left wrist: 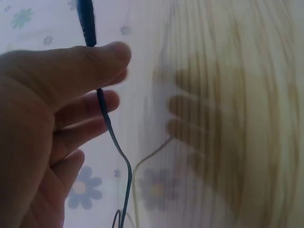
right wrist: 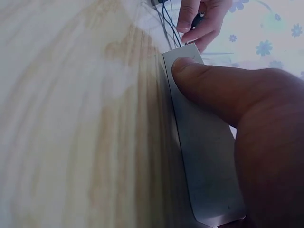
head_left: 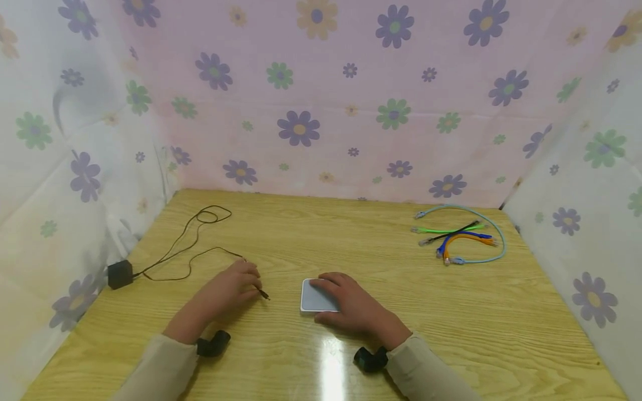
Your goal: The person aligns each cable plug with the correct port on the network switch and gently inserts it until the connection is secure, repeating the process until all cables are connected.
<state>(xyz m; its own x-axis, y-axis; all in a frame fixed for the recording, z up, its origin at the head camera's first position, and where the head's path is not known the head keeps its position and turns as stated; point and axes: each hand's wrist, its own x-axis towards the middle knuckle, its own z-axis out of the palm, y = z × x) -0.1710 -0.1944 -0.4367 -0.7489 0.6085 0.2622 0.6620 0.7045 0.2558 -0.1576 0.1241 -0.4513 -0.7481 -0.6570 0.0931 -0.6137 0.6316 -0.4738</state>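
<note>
In the head view my left hand (head_left: 236, 287) pinches the thin black cord of a power adapter (head_left: 120, 274), just behind its barrel plug (head_left: 264, 294). The left wrist view has the cord (left wrist: 127, 164) running down past the thumb and fingers, with the black plug end (left wrist: 87, 23) sticking out above. My right hand (head_left: 353, 303) grips a flat white box with a grey top (head_left: 316, 298) on the table, covering its right part. Seen from the right wrist, the thumb presses on the smooth side of the box (right wrist: 204, 147). The plug points toward the box, a gap apart.
Several short network cables lie at the back right, among them a curved light blue cable (head_left: 503, 245) and a green cable (head_left: 426, 230). Loops of the adapter cord spread over the left of the wooden table (head_left: 321, 234). Flowered curtains (head_left: 346, 100) enclose its back and sides.
</note>
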